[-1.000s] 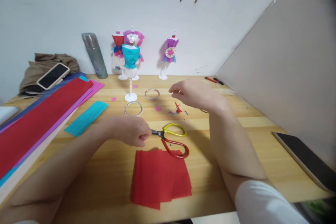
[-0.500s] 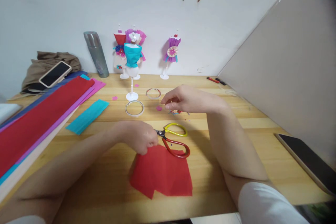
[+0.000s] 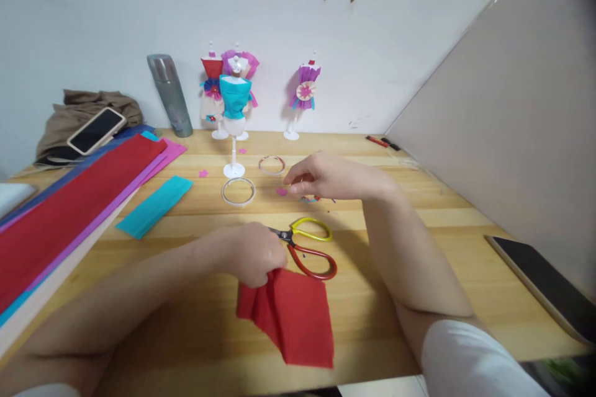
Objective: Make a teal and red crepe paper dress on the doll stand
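We see a smooth, pale-grained wooden tabletop (image 3: 465, 273) under a matt red sheet (image 3: 307, 329) that looks like crepe paper. The scissors (image 3: 288, 237) join dark metal to glossy, smooth-coated handles. We note white plastic on the miniature dress form (image 3: 234, 127), shiny metal on the flask cap (image 3: 162, 68), and matt, rumpled brown cloth (image 3: 93, 105).

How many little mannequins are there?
4: teal-topped mannequin in front, red-topped mannequin and purple-ruffled mannequin partly hidden behind it, purple-dressed mannequin right of them.

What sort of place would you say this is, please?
Probably a craft table: there are scissors, long coloured sheets stacked on the left, and small mannequins in bright outfits.
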A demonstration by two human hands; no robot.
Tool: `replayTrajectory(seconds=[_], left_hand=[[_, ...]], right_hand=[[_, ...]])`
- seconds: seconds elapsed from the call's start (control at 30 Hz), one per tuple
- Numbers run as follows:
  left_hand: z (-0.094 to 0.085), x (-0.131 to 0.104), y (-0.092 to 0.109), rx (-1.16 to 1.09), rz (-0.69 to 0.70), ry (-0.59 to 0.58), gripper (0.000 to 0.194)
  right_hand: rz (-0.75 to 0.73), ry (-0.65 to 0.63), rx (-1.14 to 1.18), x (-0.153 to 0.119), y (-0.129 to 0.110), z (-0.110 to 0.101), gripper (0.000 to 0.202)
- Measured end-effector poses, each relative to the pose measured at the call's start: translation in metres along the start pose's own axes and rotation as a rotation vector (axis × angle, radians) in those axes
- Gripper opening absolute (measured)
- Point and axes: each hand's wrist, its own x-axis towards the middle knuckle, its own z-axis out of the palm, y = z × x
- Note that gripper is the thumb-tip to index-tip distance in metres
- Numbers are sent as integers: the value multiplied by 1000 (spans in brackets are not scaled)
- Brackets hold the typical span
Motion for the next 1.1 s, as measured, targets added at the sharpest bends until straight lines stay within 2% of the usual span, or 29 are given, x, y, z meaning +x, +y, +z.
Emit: replayTrajectory(seconds=[0.1, 0.17, 0.3, 0.4, 0.57, 0.7, 0.87, 0.97, 1.1], left_hand=[[-20, -13, -14, -174, -59, 132, 25], [-35, -24, -23, -313, -125, 245, 26], [-56, -45, -38, -526, -312, 463, 33], [-60, -52, -46, -627, -422, 610, 33], [-59, -53, -54, -700, -478, 738, 25], [-62, -62, -57, -692, -477, 830, 53], [-63, -71, -66, -676, -497, 862, 50], [-61, -71, -74, -753, -506, 786, 39], [-60, -74, -84, -685, -531, 650, 28]], right_hand=[[-106, 21, 129, 1, -4, 3, 31], [-139, 85, 249, 2, -7, 6, 38], [-76, 279, 417, 7, -10, 12, 45], [-52, 335, 518, 11, -11, 16, 39], [-60, 226, 800, 19, -14, 26, 38], [-2, 285, 918, 21, -9, 26, 36], [0, 363, 900, 17, -4, 20, 30], [19, 405, 866, 14, -3, 16, 25], [36, 459, 884, 13, 2, 12, 22]])
